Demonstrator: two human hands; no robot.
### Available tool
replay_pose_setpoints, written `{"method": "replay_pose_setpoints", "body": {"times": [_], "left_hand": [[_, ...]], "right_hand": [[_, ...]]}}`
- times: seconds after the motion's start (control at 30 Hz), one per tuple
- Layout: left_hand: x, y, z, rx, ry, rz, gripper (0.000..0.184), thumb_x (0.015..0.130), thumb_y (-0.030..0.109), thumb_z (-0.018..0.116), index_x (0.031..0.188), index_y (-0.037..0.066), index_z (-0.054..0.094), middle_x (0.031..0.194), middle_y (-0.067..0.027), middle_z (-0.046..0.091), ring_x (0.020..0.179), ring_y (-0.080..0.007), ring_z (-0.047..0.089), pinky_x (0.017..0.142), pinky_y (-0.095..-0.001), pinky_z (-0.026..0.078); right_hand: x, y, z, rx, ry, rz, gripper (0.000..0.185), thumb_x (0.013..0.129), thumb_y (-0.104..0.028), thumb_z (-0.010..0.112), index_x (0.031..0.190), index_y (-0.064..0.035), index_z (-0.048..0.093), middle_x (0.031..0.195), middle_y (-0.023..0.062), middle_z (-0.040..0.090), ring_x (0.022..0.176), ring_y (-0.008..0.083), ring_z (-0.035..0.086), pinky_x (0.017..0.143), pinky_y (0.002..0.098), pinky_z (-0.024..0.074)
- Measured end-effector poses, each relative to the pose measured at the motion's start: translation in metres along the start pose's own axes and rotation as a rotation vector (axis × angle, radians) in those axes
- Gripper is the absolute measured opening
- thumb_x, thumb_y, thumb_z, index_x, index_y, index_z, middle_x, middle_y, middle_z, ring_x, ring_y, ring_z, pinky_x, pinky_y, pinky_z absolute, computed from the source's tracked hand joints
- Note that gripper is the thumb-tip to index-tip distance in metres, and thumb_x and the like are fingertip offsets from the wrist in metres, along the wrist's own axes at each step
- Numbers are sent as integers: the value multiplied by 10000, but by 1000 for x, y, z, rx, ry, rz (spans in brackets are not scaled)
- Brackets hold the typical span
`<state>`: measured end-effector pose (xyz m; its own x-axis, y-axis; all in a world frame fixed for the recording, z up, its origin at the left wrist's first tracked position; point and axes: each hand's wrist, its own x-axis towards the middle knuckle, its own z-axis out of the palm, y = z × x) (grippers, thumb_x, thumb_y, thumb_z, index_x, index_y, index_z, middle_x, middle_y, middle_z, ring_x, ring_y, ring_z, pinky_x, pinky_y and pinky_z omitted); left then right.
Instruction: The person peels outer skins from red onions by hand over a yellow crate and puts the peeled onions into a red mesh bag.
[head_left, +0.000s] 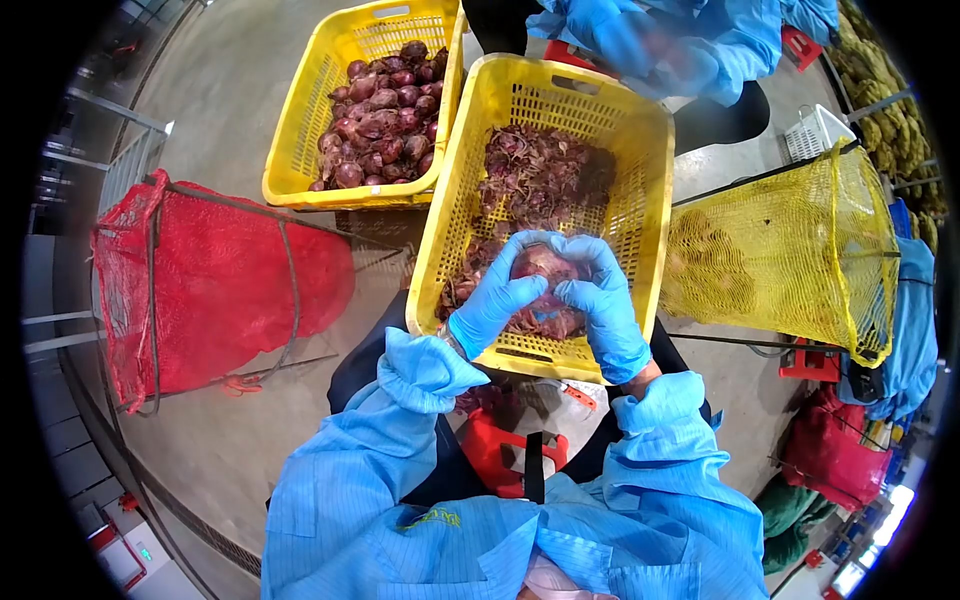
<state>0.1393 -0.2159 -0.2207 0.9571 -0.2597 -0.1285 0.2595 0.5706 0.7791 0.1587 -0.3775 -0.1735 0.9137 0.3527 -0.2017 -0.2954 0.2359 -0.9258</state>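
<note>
Both of my blue-gloved hands are raised over a yellow crate (650, 225), with a red onion (545, 262) between them. My left hand (495, 303) curls round the onion's left side. On the other side, my right hand (607, 300) grips it, and the two thumbs come close together on the near face. Loose onion skins (535, 170) cover much of the crate's bottom. Part of the onion is hidden by my fingers.
Beyond, at left, another yellow crate (287, 130) holds many red onions (385, 120). A red mesh sack (230, 285) on a frame stands left, a yellow mesh sack (790, 260) right. A co-worker's gloved hands (640, 50) are across from me. A white basket (820, 135) stands behind.
</note>
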Motion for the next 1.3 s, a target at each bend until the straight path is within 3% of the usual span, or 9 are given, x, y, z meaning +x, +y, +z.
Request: {"method": "replay_pose_setpoints", "body": {"times": [0.23,0.33,0.4,0.53,0.8,0.93,1.0,1.17,1.3], "left_hand": [[-2,9,-2,-369,-70,-204,468,941,429,513,1258,86,489,1042,-116,633,670,-193,625,502,-309,494],[2,3,-17,-470,-180,-276,519,947,488,491,1266,80,529,1137,-124,623,849,-213,654,633,-339,558],[3,-1,4,-399,155,-252,530,957,493,470,1271,70,527,1139,-121,630,904,-224,656,727,-354,565],[1,-6,0,-237,327,-339,535,965,485,460,1273,54,529,1142,-115,637,994,-238,649,883,-365,542],[7,2,-7,99,304,-113,212,968,189,517,1138,86,590,922,-7,620,746,-81,589,637,-216,513],[4,12,9,351,85,53,724,866,166,681,1468,92,285,1185,-67,520,914,-105,570,692,-217,508],[3,3,17,643,52,284,935,791,159,774,1512,85,183,1444,-132,361,1303,-271,398,1077,-389,356],[1,17,16,109,83,-49,764,826,127,730,1459,100,303,1383,-104,436,1237,-217,471,1014,-339,436],[6,8,-2,-346,100,-83,630,917,426,586,1399,66,396,1223,-149,576,833,-255,645,675,-356,547]], "right_hand": [[11,-11,-22,215,2,197,414,798,1,660,1203,-37,579,1262,90,586,1100,200,554,1006,327,419],[8,-29,-11,-211,-223,-62,563,795,-70,695,1329,-47,518,1363,99,527,1185,235,515,1049,345,374],[4,-30,-1,-575,-316,-177,776,737,-125,777,1420,-67,414,1427,111,457,1328,278,386,1131,362,258],[3,-11,1,-311,-294,-37,725,758,-116,771,1394,-43,431,1409,101,468,1277,224,447,1097,342,331],[7,-18,-4,289,-139,189,548,898,-224,647,1365,-17,446,1290,86,535,1178,188,521,1045,332,402],[15,-13,-11,168,-3,127,538,931,-282,615,1367,-19,442,1241,108,554,1138,193,544,1002,324,436],[14,-10,-11,38,25,101,518,925,-253,634,1355,-22,460,1234,95,558,1116,162,544,977,305,445],[12,-5,-7,-65,52,108,423,915,-173,655,1290,-19,536,1153,59,602,990,107,563,877,257,472],[10,-10,-14,-155,97,129,243,914,-128,642,1132,-21,632,990,3,648,799,75,556,683,228,474]]}}
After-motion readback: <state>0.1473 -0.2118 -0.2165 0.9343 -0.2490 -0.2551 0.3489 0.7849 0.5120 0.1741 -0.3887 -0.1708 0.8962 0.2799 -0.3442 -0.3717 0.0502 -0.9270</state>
